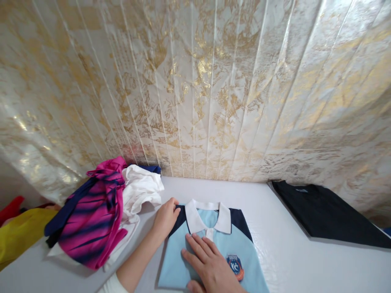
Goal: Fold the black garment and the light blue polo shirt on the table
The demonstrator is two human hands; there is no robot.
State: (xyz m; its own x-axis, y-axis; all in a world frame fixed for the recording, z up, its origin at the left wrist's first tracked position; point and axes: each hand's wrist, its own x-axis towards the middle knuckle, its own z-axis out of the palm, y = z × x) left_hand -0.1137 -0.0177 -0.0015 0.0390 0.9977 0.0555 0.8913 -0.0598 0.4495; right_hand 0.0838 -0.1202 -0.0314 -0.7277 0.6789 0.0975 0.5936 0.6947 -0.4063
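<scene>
A light blue polo shirt [214, 244] with a white collar, navy shoulders and a round badge lies folded on the white table [275, 228] in front of me. My left hand [165, 217] rests on its left navy shoulder at the folded edge, fingers curled over the cloth. My right hand [209, 264] lies flat on the shirt's chest, fingers spread, just below the collar.
A heap of clothes sits at the left: a pink and navy striped shirt [91, 219] over a white garment [139, 191]. Yellow cloth [21, 236] and red cloth lie at the far left. A folded black garment [326, 213] lies at the right. A gold-patterned sheet [195, 81] hangs behind.
</scene>
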